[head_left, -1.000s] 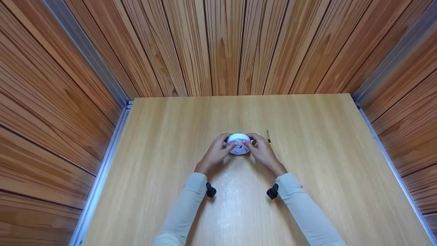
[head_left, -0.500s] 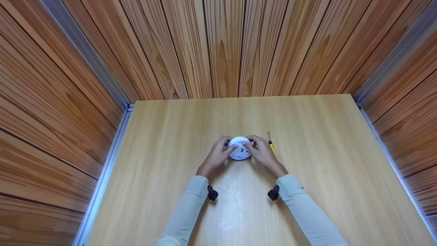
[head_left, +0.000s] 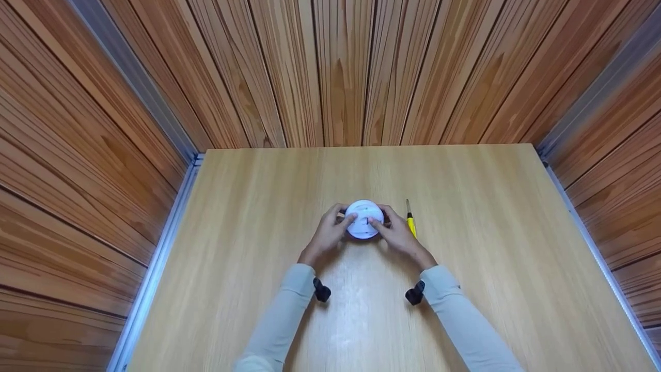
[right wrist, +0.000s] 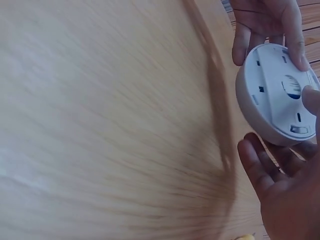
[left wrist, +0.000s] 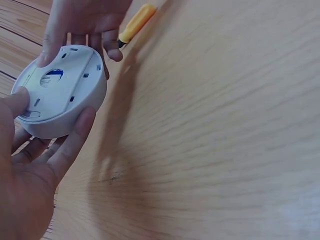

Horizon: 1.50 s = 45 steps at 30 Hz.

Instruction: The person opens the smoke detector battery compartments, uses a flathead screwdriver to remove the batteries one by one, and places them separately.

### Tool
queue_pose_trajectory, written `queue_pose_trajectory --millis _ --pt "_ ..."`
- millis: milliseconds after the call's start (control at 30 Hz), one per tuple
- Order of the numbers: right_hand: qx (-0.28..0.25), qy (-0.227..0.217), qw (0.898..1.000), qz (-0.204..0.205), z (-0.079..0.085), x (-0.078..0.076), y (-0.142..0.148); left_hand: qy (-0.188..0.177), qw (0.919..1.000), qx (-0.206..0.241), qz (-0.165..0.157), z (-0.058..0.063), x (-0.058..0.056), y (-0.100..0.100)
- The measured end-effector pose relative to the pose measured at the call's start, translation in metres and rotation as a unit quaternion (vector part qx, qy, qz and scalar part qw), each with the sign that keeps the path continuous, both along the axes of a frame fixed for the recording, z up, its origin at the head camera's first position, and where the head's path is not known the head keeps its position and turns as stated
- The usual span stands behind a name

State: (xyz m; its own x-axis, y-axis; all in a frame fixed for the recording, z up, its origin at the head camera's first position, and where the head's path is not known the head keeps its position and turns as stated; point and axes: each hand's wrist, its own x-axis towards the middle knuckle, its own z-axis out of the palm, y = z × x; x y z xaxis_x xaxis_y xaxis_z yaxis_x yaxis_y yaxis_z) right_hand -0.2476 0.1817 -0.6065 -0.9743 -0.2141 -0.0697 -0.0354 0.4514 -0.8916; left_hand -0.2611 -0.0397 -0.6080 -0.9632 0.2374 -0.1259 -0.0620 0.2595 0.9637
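Observation:
A round white plastic device (head_left: 364,232), like a smoke detector, is held above the table between both hands. Its flat slotted face (left wrist: 57,97) is turned up toward the person and has a round opening with something blue and white inside. My left hand (head_left: 326,228) grips the left side, thumb on the face and fingers around the rim and underneath. On the opposite side my right hand (head_left: 400,232) holds it likewise, its thumb pressed on the face. The device's underside is hidden. In the right wrist view, fingers (right wrist: 257,167) reach below the rim.
A yellow-handled screwdriver (head_left: 410,219) lies on the wooden table (head_left: 248,206) just beyond the right hand, its shaft pointing away. Wood-plank walls (head_left: 341,72) stand behind and at both sides, with metal rails (head_left: 155,289) along the table's side edges.
The white device has been tilted in the hands, so its slotted face now shows rounder and fuller to the head camera. Both hands keep their hold; more of the screwdriver's handle shows.

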Motion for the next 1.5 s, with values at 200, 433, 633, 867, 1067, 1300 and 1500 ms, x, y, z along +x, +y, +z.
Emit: queue_pose_trajectory --millis 200,433,633,867,1067,1300,1500 --pt "-0.02 -0.003 1.0 -0.002 -0.004 0.003 0.003 -0.009 0.9986 0.05 0.018 -0.003 0.003 0.002" --pt "-0.041 -0.001 0.999 -0.011 -0.009 0.006 0.002 -0.011 0.9994 0.022 0.025 -0.004 0.003 0.004" --pt "-0.059 0.002 0.998 -0.015 -0.009 0.005 -0.004 -0.008 0.9996 0.007 0.028 -0.002 -0.002 -0.001" --pt "-0.066 -0.011 0.998 -0.022 -0.008 0.006 -0.008 -0.009 0.9998 -0.001 0.017 0.001 -0.004 -0.007" --pt "-0.057 -0.009 0.998 -0.024 -0.01 0.005 -0.01 -0.012 0.9998 0.001 0.014 0.002 -0.004 -0.009" --pt "-0.05 0.016 0.998 -0.015 -0.007 0.005 -0.005 0.019 0.9996 0.003 0.02 -0.001 -0.002 -0.003" --pt "-0.038 0.013 0.999 -0.016 -0.004 0.006 0.0 -0.013 0.9996 -0.003 0.024 0.0 0.001 0.004"
